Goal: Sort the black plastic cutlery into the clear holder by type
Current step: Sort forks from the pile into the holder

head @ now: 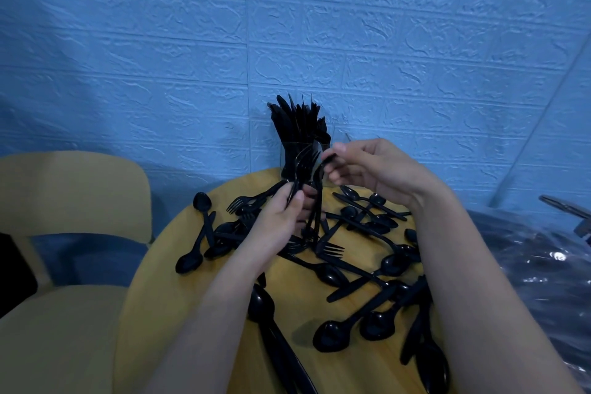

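**Forks gathered in hand, holder half loaded**

Step in hand, as judged: collecting forks into a bundle before dropping them in the holder. Left hand [281,217], frame centre, has its fingers curled round a bunch of forks [307,182], tines up, handles hanging below the palm. Right hand [374,169], just right of it, pinches the top of one more black piece [329,157] between thumb and fingertips and holds it against the bunch; too dark to tell its type.

Clear holder [289,157] stands at the far edge of the round wooden surface [179,297], directly behind the hands, against the blue wall. It already carries upright black cutlery; knives seem to fill the left part, fork tines show at the right. Compartment walls hard to make out.

Loose spoons [329,334], forks and knives lie scattered over the surface, centre to lower right. Many pieces left, so sorting appears well short of done.

Next move likely calls for squaring the bundle, then lowering it handles first into the fork compartment.

No brands, labels or writing legible anywhere.
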The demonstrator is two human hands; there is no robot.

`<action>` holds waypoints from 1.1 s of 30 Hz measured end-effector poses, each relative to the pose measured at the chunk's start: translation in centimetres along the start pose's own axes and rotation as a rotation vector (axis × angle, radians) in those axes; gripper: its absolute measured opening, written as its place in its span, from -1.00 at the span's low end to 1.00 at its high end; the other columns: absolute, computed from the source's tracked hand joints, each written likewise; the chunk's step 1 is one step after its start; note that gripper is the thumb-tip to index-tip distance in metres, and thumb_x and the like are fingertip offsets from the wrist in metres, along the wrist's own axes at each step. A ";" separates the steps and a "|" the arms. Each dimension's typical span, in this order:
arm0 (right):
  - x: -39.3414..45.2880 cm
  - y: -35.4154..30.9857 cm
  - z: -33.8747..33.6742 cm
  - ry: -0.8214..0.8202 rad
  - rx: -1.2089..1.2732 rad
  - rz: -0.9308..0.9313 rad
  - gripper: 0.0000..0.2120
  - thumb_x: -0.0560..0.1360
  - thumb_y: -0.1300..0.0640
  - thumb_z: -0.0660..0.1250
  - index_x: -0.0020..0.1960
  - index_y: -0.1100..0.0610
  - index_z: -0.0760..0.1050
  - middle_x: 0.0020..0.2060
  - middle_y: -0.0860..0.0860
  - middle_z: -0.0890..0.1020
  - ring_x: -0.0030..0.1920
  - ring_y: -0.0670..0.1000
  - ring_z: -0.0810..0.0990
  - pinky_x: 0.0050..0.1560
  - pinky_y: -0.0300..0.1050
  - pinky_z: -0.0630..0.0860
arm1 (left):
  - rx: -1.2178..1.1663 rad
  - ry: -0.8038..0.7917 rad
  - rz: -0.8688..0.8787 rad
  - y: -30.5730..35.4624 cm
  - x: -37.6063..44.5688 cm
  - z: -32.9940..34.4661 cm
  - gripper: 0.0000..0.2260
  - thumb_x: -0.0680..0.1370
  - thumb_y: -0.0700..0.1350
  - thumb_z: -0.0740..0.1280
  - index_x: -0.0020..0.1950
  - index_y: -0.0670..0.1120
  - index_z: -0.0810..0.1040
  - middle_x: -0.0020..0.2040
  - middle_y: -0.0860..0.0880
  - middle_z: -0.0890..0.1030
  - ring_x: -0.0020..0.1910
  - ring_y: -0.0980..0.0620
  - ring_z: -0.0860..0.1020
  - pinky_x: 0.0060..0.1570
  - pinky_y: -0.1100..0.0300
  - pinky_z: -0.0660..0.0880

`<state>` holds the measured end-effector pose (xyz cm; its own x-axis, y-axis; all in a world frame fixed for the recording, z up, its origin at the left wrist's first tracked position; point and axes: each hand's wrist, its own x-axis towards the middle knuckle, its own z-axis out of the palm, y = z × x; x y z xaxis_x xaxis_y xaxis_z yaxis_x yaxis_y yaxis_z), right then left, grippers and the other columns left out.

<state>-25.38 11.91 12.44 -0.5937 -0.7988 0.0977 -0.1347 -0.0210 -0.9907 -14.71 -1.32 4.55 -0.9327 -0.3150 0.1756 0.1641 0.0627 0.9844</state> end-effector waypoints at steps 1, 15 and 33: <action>0.0 0.1 0.1 -0.002 0.000 -0.016 -0.75 0.38 0.13 0.36 -0.03 0.26 0.58 -0.28 0.07 0.66 -0.29 -0.06 0.61 -0.19 -0.26 0.57 | -0.055 -0.032 -0.018 0.2 -0.2 0.0 -0.81 0.67 -0.11 0.04 0.07 -0.04 0.45 -0.11 -0.05 0.65 -0.13 0.03 0.64 -0.04 0.05 0.57; 1.8 1.8 1.4 0.337 -0.406 -0.211 -0.90 0.45 0.23 0.43 -0.17 0.08 0.54 -0.40 -0.04 0.53 -0.44 -0.15 0.52 -0.31 -0.30 0.52 | -0.426 -0.236 -0.163 0.9 -0.5 -0.1 -0.70 0.62 0.04 0.09 0.12 -0.13 0.47 -0.37 0.02 0.47 -0.54 0.17 0.25 -0.58 0.34 0.26; 1.1 3.5 0.3 -0.303 -1.115 0.531 -0.88 0.54 0.17 0.31 -0.18 0.09 0.51 -0.23 -0.04 0.63 -0.24 -0.15 0.58 -0.28 -0.31 0.46 | -0.584 0.199 -0.237 0.5 0.6 -2.5 -0.85 0.63 -0.13 0.19 0.07 -0.12 0.53 -0.33 0.01 0.54 -0.49 0.15 0.42 -0.50 0.30 0.44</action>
<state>-26.23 10.77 9.00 -0.5947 -0.6618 -0.4564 -0.6165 0.7398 -0.2695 -14.35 -3.86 5.11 -0.8971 -0.4294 -0.1037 0.1608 -0.5361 0.8287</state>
